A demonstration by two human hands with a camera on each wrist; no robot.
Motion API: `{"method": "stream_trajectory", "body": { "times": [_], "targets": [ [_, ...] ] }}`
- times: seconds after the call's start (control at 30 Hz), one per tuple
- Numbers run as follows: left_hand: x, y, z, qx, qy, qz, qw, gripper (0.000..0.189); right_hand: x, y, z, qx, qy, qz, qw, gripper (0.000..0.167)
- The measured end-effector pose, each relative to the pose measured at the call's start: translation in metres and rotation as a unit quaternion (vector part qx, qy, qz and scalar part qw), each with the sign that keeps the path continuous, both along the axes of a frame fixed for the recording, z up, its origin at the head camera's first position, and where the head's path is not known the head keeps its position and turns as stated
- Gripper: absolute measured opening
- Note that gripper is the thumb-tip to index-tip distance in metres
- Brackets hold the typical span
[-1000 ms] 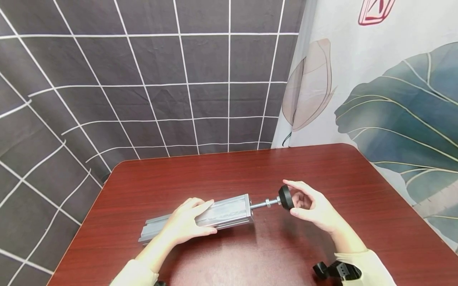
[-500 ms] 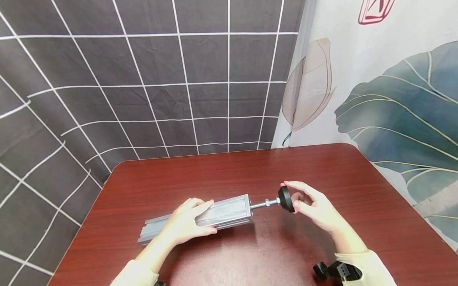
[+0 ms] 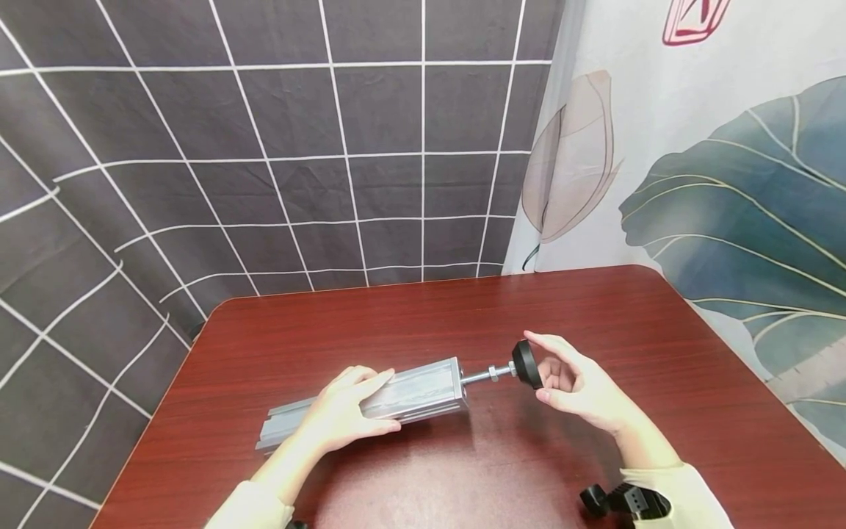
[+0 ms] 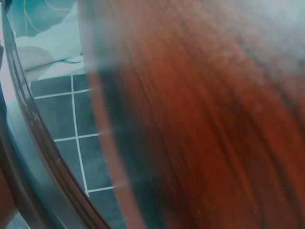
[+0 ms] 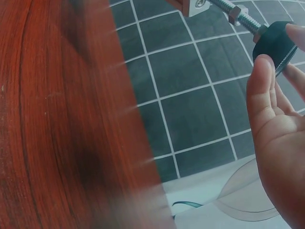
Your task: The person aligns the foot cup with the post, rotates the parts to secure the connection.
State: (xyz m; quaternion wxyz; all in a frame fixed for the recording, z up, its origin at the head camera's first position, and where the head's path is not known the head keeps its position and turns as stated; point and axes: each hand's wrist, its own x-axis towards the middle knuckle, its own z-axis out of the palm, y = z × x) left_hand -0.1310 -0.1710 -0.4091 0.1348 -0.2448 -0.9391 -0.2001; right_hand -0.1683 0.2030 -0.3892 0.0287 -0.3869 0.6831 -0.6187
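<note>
One metal profile (image 3: 419,388), one rod (image 3: 476,379), two nuts (image 3: 493,373), one black foot (image 3: 526,364)
Spread left hand (image 3: 346,411) grips profile; loosely curved right hand (image 3: 584,389) pinches foot; one red mark (image 3: 690,32), cropped, unreadable

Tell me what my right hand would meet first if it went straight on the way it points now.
Most likely the black leveling foot, which your right hand seems to pinch at its rim. Beyond it, roughly in line, come the threaded rod and the aluminum profile.
</note>
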Motion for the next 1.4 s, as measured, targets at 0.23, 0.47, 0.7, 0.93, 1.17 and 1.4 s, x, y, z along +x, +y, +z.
{"method": "stream_trajectory", "body": {
  "times": [0.23,0.47,0.7,0.93,1.17,1.4],
  "targets": [
    [-0.0002,0.0012,0.0029,-0.005,0.008,-0.007,0.9999,0.072,-0.0004,0.0028,-0.0028,0.024,0.021,-0.055,0.9980,0.069],
    [-0.0007,0.0029,0.0040,-0.003,0.015,-0.015,0.9998,0.072,0.0001,0.0040,-0.0016,0.015,0.004,-0.057,0.9983,0.063],
    [0.0005,0.0041,0.0047,-0.007,0.011,-0.018,0.9997,0.072,0.0010,0.0045,0.0011,0.021,0.013,-0.057,0.9981,0.061],
    [0.0000,0.0061,0.0052,-0.007,0.012,-0.023,0.9996,0.072,0.0010,0.0073,0.0015,0.018,0.035,-0.031,0.9987,0.063],
    [-0.0002,0.0066,0.0047,-0.004,0.017,-0.023,0.9996,0.071,0.0034,0.0092,0.0019,0.013,0.000,0.006,0.9999,0.078],
    [0.0012,0.0059,0.0031,0.002,0.030,-0.020,0.9993,0.072,0.0042,0.0101,0.0017,0.001,-0.014,0.037,0.9992,0.077]
  ]
}}
